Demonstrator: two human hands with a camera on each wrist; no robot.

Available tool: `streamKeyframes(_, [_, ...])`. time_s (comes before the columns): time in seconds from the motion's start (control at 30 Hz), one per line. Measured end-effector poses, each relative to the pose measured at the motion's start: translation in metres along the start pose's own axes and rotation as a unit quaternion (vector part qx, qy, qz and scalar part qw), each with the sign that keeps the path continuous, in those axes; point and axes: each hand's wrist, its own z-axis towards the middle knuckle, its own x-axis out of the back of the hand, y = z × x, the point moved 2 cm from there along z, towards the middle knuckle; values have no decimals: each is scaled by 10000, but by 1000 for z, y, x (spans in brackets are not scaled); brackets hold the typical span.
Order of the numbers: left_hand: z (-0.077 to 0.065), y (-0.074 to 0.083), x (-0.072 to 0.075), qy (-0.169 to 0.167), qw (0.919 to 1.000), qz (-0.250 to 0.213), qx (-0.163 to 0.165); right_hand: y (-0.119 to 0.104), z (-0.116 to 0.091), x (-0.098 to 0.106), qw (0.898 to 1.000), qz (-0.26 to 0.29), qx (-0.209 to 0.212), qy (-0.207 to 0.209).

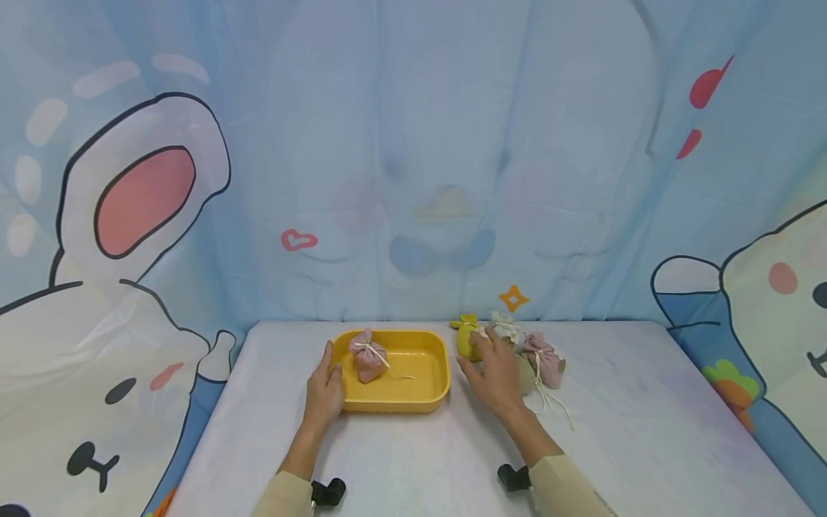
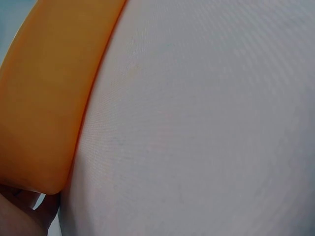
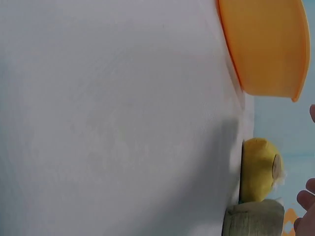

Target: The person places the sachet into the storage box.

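A yellow plastic tray [image 1: 413, 395] lies on the table with a pink drawstring pouch [image 1: 370, 365] inside, toward its left end. My left hand [image 1: 325, 393] holds the tray's left side, thumb at the rim and fingers along the outer wall. Over a group of small pouches reaches my right hand [image 1: 497, 373], its fingers spread above a yellow pouch [image 1: 465, 343]; in the right wrist view the fingertips [image 3: 306, 199] show apart from it. Partly covered by this hand is an olive pouch [image 1: 526, 375]. Beside it lie a second pink pouch [image 1: 548, 361] and a pale patterned pouch [image 1: 507, 328].
The pouches stand close together to the right of the tray, with pale cords trailing [image 1: 557, 403] onto the white tabletop [image 1: 646, 431]. A light blue curtain [image 1: 413, 143] with cartoon animals hangs directly behind the table's back edge.
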Motion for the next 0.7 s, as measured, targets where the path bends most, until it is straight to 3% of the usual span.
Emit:
streamKeyframes(0.23, [0,-1,0,-34,10000,2,92,16,-5,5,9974,-537,-430,-233])
streamKeyframes(0.43, [1,0,0,-32,9999,20,104,20,-6,10,9935,-591,-831,-501])
streamKeyframes(0.7, [0,-3,-1,-40,9999,51,87,24,-9,14,9877,-915,-1148,-535])
